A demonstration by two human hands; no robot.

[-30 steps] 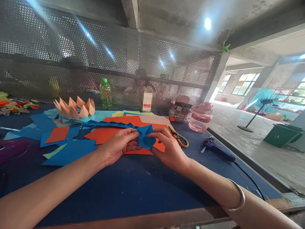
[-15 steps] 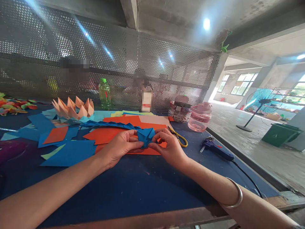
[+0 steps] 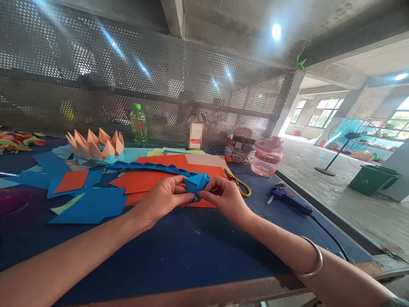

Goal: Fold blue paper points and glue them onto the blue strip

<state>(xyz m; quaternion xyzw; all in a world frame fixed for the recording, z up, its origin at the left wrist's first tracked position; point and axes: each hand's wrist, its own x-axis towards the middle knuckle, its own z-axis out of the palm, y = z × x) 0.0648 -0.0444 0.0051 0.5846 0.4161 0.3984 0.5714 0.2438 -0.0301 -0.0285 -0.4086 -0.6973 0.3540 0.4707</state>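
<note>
Between my two hands is a small folded piece of blue paper [image 3: 195,184], with creased faces. My left hand [image 3: 166,194] pinches its left and lower edge between thumb and fingers. From the other side, my right hand [image 3: 225,194] grips the right edge, thumb near the left thumb. Just behind them, a long chain of joined blue paper folds [image 3: 150,167] runs leftward over orange paper sheets [image 3: 140,182]. Yellow-handled scissors [image 3: 242,186] lie right beside my right hand, partly hidden by it.
A peach paper lotus ring [image 3: 96,147] stands at back left, near blue sheets [image 3: 91,207]. A green-capped bottle [image 3: 138,125], a round basket [image 3: 239,150] and a pink jug [image 3: 267,157] line the back. A corded glue gun [image 3: 290,199] lies at right. Perforated metal panel [image 3: 150,85] rises behind.
The folded blue paper has turned in my fingers, so a broader, flatter face shows. Both hands keep hold of it in nearly the same place. The view has shifted slightly.
</note>
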